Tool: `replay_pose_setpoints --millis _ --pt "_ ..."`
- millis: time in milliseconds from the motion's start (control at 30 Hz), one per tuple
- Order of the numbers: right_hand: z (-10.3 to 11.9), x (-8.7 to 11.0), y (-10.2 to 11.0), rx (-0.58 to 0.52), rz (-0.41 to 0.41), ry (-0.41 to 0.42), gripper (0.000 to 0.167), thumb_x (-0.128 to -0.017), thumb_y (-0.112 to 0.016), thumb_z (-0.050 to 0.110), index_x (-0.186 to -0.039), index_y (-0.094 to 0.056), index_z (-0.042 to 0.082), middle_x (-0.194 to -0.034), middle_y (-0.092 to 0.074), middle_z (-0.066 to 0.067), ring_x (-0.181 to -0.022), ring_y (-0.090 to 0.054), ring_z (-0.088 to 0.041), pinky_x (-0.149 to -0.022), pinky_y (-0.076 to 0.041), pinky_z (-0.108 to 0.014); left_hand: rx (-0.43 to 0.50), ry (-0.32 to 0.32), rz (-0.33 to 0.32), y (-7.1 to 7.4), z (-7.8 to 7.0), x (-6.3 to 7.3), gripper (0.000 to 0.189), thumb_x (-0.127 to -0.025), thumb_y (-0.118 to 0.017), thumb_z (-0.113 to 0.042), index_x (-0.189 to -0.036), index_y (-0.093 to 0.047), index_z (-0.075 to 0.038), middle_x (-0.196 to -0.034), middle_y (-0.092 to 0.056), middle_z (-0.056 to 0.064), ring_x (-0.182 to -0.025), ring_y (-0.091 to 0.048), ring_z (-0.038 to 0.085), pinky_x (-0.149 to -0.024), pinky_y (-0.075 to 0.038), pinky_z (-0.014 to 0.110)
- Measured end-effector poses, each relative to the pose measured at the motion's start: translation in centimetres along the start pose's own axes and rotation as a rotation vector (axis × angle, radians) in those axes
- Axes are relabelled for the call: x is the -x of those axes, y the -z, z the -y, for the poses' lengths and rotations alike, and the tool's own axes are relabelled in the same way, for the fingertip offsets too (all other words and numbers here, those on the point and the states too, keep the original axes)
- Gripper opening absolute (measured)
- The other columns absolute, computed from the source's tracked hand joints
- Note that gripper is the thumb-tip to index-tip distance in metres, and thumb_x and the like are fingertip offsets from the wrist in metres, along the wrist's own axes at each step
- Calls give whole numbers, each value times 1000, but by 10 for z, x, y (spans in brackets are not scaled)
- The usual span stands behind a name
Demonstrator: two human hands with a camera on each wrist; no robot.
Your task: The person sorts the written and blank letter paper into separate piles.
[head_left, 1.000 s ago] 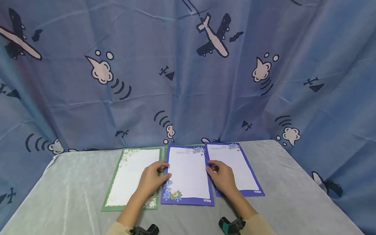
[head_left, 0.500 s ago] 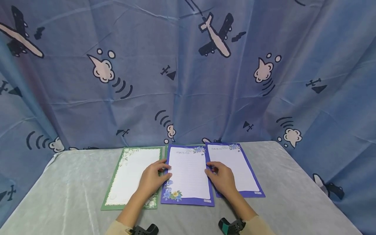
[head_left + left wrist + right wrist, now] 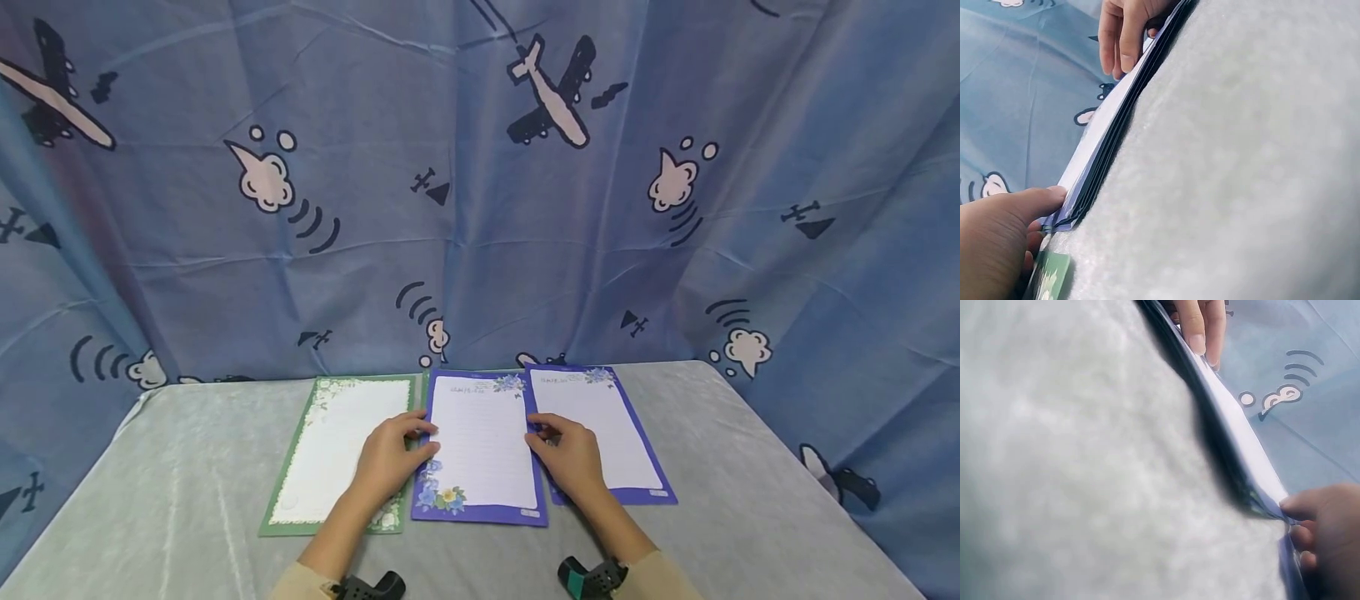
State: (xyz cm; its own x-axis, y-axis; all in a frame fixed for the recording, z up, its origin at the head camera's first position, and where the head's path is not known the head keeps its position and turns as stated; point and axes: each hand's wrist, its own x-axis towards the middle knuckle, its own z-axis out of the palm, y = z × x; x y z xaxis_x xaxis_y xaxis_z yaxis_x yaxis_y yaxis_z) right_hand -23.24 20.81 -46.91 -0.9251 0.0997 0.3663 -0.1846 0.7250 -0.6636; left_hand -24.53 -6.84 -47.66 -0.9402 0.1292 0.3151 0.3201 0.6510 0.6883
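A stack of purple-bordered notepads point(image 3: 480, 450) with blue flowers and a white lined page lies mid-table, lengthwise away from me. My left hand point(image 3: 386, 458) pinches its left edge, thumb on top and fingers curled at the side. On the opposite edge, my right hand point(image 3: 572, 458) pinches in the same way. In the left wrist view the stack's near edge point(image 3: 1107, 147) shows several layers, and the left thumb point(image 3: 1044, 200) presses on its corner. The right thumb point(image 3: 1304, 503) rests at the other corner in the right wrist view.
To the left lies a green-bordered notepad point(image 3: 337, 454), partly under my left hand. A second purple-bordered notepad point(image 3: 600, 433) lies slightly turned on the right, partly behind my right hand. Grey cloth point(image 3: 187, 475) covers the table. A blue printed curtain point(image 3: 480, 208) hangs behind it.
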Motion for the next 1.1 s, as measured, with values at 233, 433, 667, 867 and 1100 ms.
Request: replay_pose_setpoints --millis 233,433,667,867,1100 --pt "-1 0 0 -19 -4 4 24 -82 -82 10 -106 -79 8 -87 -76 -5 -75 -61 -12 -67 -46 -21 4 -3 0 0 1 0 18 -84 -83 -21 -101 -80 -17 -132 -70 5 -102 -69 21 -88 -54 44" --pt "-2 -1 -1 -58 -18 25 24 -81 -82 6 -104 -80 9 -94 -79 -7 -77 -65 -13 -68 -49 -21 0 -5 -6 -1 2 0 18 -83 -83 -20 -101 -80 -17 -131 -70 5 -102 -69 21 -89 -54 45" --pt "-2 -1 1 -146 5 23 26 -80 -82 2 -104 -80 10 -112 -77 -9 -88 -71 -20 -75 -54 -22 -2 2 -3 -1 1 0 19 -82 -84 -21 -101 -80 -17 -131 -70 4 -100 -69 19 -88 -54 43" --pt "-1 -1 4 -195 41 -24 26 -80 -81 1 -104 -80 12 -102 -78 -7 -85 -68 -16 -74 -51 -20 2 -4 -3 0 1 0 18 -83 -83 -20 -101 -80 -17 -131 -70 5 -100 -69 20 -87 -54 43" --pt "-1 -2 4 -174 74 -35 24 -83 -79 3 -106 -80 10 -101 -78 -8 -80 -66 -11 -74 -53 -19 3 -1 -2 -1 2 -1 19 -82 -84 -21 -101 -80 -18 -131 -70 3 -99 -69 19 -86 -55 42"
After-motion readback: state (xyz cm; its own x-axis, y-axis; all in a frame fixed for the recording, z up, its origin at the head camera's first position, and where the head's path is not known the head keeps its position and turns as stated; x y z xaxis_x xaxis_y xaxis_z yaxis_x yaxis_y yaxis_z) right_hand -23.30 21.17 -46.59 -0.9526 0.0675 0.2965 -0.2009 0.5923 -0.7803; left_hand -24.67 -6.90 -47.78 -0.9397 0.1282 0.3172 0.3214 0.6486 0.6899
